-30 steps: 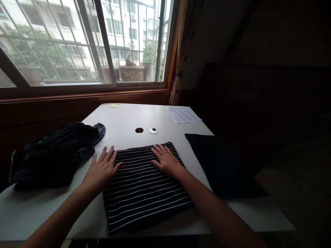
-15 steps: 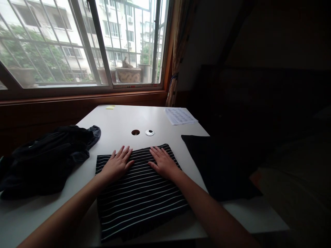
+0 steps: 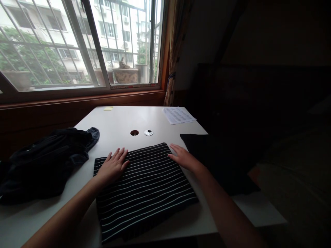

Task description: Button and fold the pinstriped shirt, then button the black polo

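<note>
A black cloth with thin white stripes, looking like a folded garment, lies flat on the white table in front of me. My left hand rests palm down on its upper left part, fingers spread. Just off its upper right corner is my right hand, fingers stretched out and slightly apart, holding nothing. Whether the right fingertips touch the cloth's edge I cannot tell.
A crumpled dark garment lies at the left. Dark folded cloth sits on the right side. Printed papers, a yellow note, a round cable hole and its loose cover are farther back, below the window.
My right hand has moved right, off the striped cloth to beside its upper right corner. The left hand stays on the cloth. The view has shifted slightly.
</note>
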### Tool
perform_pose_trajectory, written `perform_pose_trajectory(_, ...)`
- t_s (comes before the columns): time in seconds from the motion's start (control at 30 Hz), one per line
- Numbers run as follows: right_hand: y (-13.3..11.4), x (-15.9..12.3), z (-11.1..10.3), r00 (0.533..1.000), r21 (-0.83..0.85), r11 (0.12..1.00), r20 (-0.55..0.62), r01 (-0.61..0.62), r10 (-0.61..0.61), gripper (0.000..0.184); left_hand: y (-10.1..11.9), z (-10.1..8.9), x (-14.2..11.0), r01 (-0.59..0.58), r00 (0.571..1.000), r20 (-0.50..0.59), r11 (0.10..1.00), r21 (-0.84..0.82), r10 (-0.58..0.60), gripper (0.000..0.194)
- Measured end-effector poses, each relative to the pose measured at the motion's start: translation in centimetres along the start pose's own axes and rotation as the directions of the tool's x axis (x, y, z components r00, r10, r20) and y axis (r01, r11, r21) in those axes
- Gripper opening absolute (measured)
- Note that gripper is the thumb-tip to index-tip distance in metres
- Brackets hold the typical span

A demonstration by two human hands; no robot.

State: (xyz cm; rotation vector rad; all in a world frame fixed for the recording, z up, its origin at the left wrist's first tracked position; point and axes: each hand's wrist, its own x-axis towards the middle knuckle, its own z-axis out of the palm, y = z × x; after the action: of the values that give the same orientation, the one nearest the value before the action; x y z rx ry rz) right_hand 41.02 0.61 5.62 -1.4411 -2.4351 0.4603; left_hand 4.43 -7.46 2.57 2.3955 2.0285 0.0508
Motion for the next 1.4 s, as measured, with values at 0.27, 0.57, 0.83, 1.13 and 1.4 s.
perform_pose_trajectory(0.27, -7.8, -8.3, -2.3, 0.845, 0.239, 0.894, 0.306, 0.379, -0.44, 0.034, -2.2, 0.1, 0.1, 0.054, 0.999, -0.001, 0.998, 0.016, -0.054, 0.06)
perform_pose_trajectory(0.57, -7.3, -8.8, -0.4, 0.84, -0.087, 0.868, 0.314, 0.488, -0.441, 0.012, -3.3, 0.3, 0.3, 0.142, 0.989, -0.051, 0.99, 0.018, -0.141, 0.057)
perform_pose_trajectory(0.83, -1.5, -5.6, -1.1, 0.952, -0.278, 0.91, 0.096, 0.307, -0.292, 0.024, -2.3, -1.3, -2.4, -0.008, 0.983, -0.183, 0.995, -0.096, -0.01, 0.05)
perform_pose_trajectory(1.13, 1.2, -4.9, -1.3, 0.987, -0.05, 0.992, -0.11, 0.112, -0.117, 0.025, -0.5, -2.5, -5.8, -0.088, 0.996, -0.012, 0.918, -0.387, 0.09, 0.032)
perform_pose_trajectory(1.4, 0.3, -4.7, -0.4, 0.993, 0.103, 0.995, -0.117, -0.008, 0.02, 0.031, 1.1, -6.0, -7.7, -0.12, 0.941, 0.211, 0.842, -0.525, 0.266, 0.035)
